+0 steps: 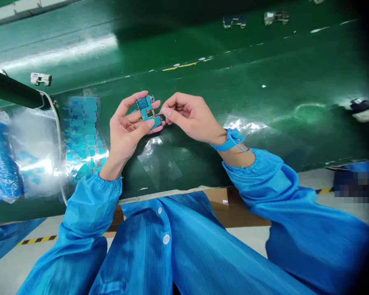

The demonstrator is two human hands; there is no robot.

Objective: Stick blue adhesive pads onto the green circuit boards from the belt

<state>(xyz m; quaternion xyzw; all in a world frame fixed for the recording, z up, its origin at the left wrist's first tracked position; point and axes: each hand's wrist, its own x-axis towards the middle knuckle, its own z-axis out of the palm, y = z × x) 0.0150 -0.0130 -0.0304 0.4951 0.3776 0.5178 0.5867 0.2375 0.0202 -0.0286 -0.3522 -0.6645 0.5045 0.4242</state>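
Note:
Held up above the bench, a small blue circuit board (144, 103) with a notch in its right side lies across the fingers of my left hand (127, 127). The left thumb presses on its lower end. My right hand (187, 116), with a blue wrist strap (229, 140) behind it, has thumb and forefinger pinched together at the board's right edge. Whatever is between those fingertips is too small to make out. Under the hands lies a clear plastic sheet (160, 162) on the green bench mat (199, 172).
Rows of blue film pieces (83, 131) lie left of my hands, beside a white cable (59, 139) and a plastic-wrapped blue bundle (3, 159). A dark post (15, 90) juts in at left. Along the conveyor-like strip sit metal-covered boards (276, 17), another board (234, 21) and a third (40, 78).

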